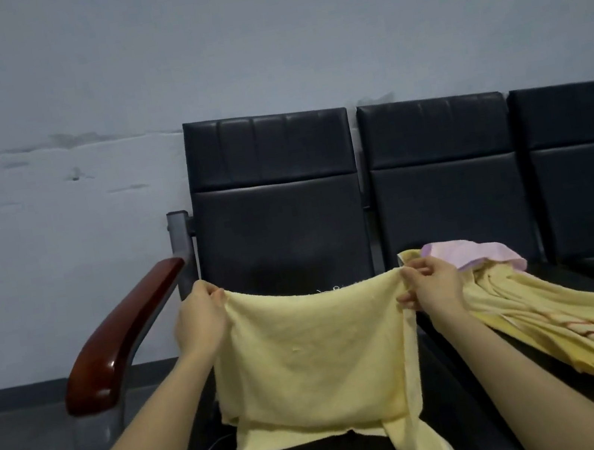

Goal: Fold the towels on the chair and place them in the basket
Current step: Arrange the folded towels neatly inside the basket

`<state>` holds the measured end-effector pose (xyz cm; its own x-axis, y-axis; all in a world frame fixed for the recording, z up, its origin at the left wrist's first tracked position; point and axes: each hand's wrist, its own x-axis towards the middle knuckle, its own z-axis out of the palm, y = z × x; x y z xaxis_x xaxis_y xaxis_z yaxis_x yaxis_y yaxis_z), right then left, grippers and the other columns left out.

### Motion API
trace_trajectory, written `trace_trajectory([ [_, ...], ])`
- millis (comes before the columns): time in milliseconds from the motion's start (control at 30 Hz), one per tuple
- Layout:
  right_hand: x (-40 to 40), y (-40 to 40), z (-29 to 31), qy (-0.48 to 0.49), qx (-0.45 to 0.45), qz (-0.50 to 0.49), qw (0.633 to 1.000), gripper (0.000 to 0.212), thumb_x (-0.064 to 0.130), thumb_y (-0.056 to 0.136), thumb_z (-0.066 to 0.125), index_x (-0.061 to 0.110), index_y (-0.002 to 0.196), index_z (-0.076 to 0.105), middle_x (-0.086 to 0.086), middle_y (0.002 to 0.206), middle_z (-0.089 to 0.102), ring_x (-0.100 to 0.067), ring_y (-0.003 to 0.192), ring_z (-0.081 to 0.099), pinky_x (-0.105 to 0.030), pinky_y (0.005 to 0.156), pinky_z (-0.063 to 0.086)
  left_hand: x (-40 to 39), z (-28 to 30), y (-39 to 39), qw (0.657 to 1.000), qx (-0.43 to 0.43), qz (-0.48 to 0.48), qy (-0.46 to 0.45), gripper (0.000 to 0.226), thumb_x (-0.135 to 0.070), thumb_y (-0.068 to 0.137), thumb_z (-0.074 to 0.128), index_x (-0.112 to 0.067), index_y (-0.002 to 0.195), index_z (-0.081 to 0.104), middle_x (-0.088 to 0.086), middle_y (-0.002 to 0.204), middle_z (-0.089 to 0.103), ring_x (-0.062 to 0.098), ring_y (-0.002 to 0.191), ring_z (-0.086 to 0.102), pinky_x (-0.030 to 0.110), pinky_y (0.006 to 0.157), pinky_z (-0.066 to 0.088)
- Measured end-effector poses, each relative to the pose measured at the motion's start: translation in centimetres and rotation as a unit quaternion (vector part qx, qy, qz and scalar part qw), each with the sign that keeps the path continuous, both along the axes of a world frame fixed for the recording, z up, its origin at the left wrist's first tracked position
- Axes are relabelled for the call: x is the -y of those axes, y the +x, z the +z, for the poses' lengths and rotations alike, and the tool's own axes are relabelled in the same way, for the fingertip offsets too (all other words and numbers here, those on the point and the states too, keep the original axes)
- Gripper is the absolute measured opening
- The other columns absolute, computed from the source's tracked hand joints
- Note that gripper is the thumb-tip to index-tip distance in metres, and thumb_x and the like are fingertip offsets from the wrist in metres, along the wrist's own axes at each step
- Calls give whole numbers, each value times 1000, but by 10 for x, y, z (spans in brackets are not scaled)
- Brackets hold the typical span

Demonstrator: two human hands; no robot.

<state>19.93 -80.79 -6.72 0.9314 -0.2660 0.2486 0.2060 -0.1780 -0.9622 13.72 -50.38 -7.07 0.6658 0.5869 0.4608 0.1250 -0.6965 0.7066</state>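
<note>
Over the left seat of the chair (280, 227) I hold a yellow towel (309, 352) up by its top edge, which runs level from one grip to the other. My left hand (199, 321) pinches the left top corner, my right hand (434, 290) pinches the right one, fingers curled on cloth at both. The towel hangs below and between my hands, its lower edge touching the seat, with a loose strip trailing down at the right. Both hands sit equally near it. I judge the next fold means bringing one corner across to the other along that edge. More towels, a striped yellow one (564, 329) and a pink one (476, 251), lie on the next seat, just beside my right hand. I see no basket
</note>
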Motion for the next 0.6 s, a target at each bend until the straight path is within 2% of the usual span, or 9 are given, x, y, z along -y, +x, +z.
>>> trace_trajectory([
  [100,-5,24,4,-21,12,-8,1000,7,15,96,55,15,93,61,-10,88,64,-30,82,67,-43,71,60,2,8,22,1000,17,-11,-22,15,-23,100,43,-14,99,55,3,94,60,20,85,56,37,71,45],
  [200,-11,45,22,-49,63,-6,997,15,19,94,54,29,84,58,-8,96,62,-25,88,63,-48,81,56,5,32,45,997,60,-41,-37,13,-20,100,43,-13,99,53,4,98,58,18,86,53,34,71,42],
  [300,-17,59,51,-51,112,-5,992,13,20,95,51,29,87,56,-12,111,56,-21,92,57,-37,81,51,11,69,62,989,123,-74,-45,11,-17,101,41,-12,97,51,3,103,53,14,89,48,27,75,36],
  [433,-23,63,94,5,216,-10,976,8,14,97,48,18,94,55,-7,110,53,-14,94,53,-18,73,40,21,120,63,970,218,-108,-8,9,-12,101,39,-11,97,46,2,104,44,13,91,42,15,76,29],
  [500,-25,57,109,35,242,-3,970,7,15,98,47,18,97,53,-3,109,51,-8,92,52,-16,74,40,25,137,57,957,266,-115,17,9,-9,100,39,-7,99,48,2,109,41,12,95,41,11,78,28],
  [600,-24,42,119,56,262,9,963,6,17,99,45,19,100,51,-3,105,54,-13,91,54,-23,74,43,30,142,41,944,308,-113,18,12,-10,101,39,-4,104,49,2,112,41,12,97,42,13,81,30],
])
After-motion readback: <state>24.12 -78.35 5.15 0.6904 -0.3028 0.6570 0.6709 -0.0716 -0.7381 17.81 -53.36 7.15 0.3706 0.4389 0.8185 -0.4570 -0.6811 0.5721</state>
